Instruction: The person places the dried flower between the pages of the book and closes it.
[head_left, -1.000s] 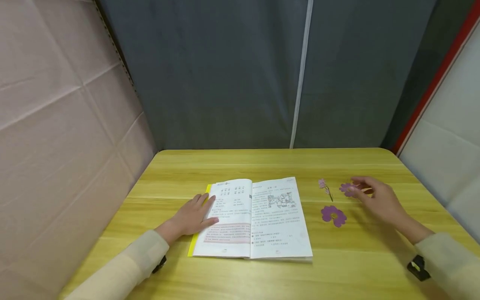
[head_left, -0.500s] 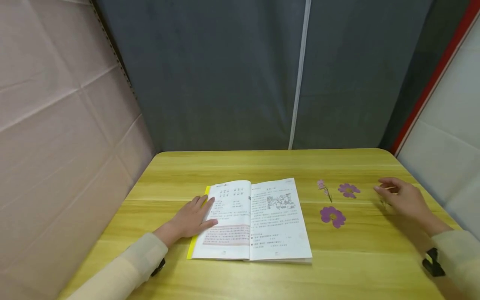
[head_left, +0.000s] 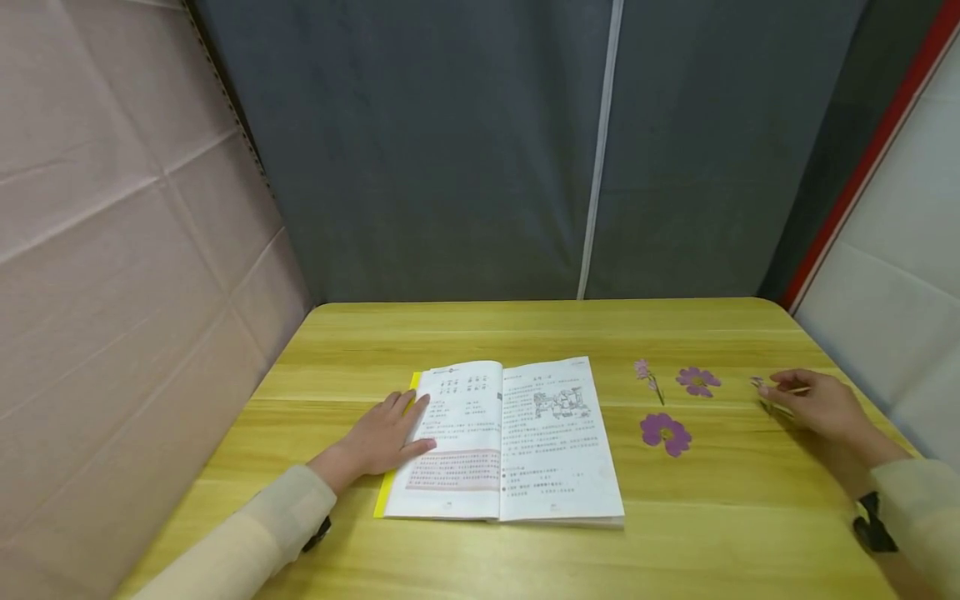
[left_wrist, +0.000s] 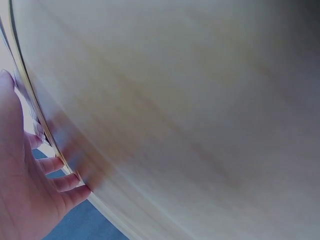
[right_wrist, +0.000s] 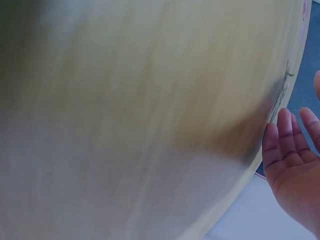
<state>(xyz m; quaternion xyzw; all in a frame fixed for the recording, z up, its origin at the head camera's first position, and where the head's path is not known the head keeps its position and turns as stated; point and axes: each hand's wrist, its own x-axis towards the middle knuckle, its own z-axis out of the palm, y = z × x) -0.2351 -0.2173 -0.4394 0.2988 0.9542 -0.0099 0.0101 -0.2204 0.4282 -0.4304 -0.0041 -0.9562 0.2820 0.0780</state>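
My left hand (head_left: 386, 437) rests on the left page of an open book (head_left: 558, 450), fingers spread at its outer edge. In the left wrist view, the fingers (left_wrist: 52, 165) of this hand lie along the book's edge. On the right, my right hand (head_left: 825, 408) is low over the table at a small flower sprig (head_left: 757, 381). Its thumb and forefinger are apart beside the thin stem, and the hand partly hides the sprig. In the right wrist view, the sprig's green stem (right_wrist: 282, 90) lies just past the fingertips (right_wrist: 284, 115).
Between book and right hand lie a light purple flower (head_left: 697, 382), a darker purple flower (head_left: 666, 434) and a pink sprig (head_left: 647, 375). All are on the wooden table (head_left: 495, 329). A grey curtain (head_left: 450, 150) hangs behind, with pale cloth walls (head_left: 135, 250) at the sides.
My right hand has moved right, from the light purple flower to the small sprig, and lowered there. The left hand stays on the book.
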